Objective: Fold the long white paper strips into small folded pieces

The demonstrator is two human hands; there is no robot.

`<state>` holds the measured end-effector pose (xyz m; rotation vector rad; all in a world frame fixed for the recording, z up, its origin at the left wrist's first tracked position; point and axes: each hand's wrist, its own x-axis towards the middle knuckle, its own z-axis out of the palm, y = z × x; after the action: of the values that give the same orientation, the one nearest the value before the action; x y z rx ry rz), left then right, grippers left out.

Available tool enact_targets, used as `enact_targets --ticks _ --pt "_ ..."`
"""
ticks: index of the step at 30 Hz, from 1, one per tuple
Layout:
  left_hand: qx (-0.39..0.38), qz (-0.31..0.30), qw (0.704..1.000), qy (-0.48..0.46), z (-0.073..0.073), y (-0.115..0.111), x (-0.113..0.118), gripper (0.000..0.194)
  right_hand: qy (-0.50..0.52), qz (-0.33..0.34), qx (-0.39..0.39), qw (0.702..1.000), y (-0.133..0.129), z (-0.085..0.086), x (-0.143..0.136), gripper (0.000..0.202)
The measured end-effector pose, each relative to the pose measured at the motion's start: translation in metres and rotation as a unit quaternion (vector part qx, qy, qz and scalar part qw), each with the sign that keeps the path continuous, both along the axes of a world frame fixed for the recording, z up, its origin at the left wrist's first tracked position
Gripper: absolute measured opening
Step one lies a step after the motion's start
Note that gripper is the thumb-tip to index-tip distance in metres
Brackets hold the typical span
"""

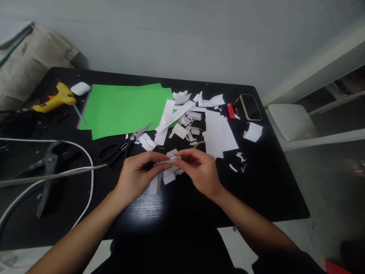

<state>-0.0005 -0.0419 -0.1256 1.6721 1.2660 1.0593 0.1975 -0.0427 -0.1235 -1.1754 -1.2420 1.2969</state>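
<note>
My left hand (141, 169) and my right hand (199, 167) meet over the near middle of the black table. Between thumb and fingers, both pinch a small piece of white paper (168, 161), its far parts partly hidden by my fingertips. Beneath it lie more small white paper pieces (169, 177) and a white strip (154, 185). Just beyond my left hand, black-handled scissors (125, 146) rest with their blades pointing toward a pile of paper scraps (189, 127).
Green sheets (128, 108) lie at the back, beside a yellow glue gun (58, 99) and a white case (80, 88). White sheets (218, 133), a red lighter (230, 110) and a phone (250, 107) are to the right. A white cable (91, 182) loops around pliers-like tool (49, 171) at left.
</note>
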Motion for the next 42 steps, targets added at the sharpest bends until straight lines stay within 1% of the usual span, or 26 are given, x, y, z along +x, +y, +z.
enact_targets --ticks 9,14,19,23,27,32,34,37,38,42 --pt "-0.034 0.007 0.999 -0.012 0.0034 -0.0009 0.0005 0.007 -0.005 -0.010 -0.012 1.000 -0.0006 0.0004 -0.0001 0.017" --pt "-0.021 0.003 1.000 -0.003 0.0024 -0.0008 0.0001 0.007 0.002 -0.010 -0.032 0.999 0.0000 0.0030 0.0000 0.017" --pt "-0.011 0.019 1.000 0.002 0.0011 -0.0012 -0.0002 0.013 0.022 0.002 -0.054 0.998 0.0043 0.0019 0.0017 0.018" --pt "-0.009 0.020 1.000 0.004 0.0009 -0.0014 -0.0003 0.011 0.015 0.002 -0.045 0.999 0.0051 0.0023 0.0033 0.013" --pt "-0.006 0.018 1.000 0.000 0.0024 -0.0012 0.0001 0.009 -0.018 -0.004 -0.030 0.999 0.0030 0.0045 0.0033 0.008" --pt "-0.001 0.018 1.000 -0.003 0.0038 -0.0020 0.0003 0.008 -0.035 -0.006 -0.015 0.999 0.0009 0.0050 0.0029 0.007" --pt "-0.002 0.020 1.000 -0.004 0.0034 -0.0021 0.0002 0.007 -0.030 0.001 -0.024 0.999 0.0008 0.0054 0.0035 0.011" --pt "-0.007 0.026 1.000 0.001 0.0017 -0.0016 -0.0003 0.008 -0.015 0.021 -0.038 0.999 0.0013 0.0064 0.0043 0.030" --pt "-0.007 0.027 1.000 0.002 0.0011 -0.0015 -0.0005 0.008 -0.010 0.027 -0.037 0.999 0.0014 0.0066 0.0043 0.032" --pt "-0.005 0.025 1.000 0.004 0.0000 -0.0014 -0.0007 0.009 -0.016 0.021 -0.010 1.000 0.0014 0.0058 0.0029 0.019"
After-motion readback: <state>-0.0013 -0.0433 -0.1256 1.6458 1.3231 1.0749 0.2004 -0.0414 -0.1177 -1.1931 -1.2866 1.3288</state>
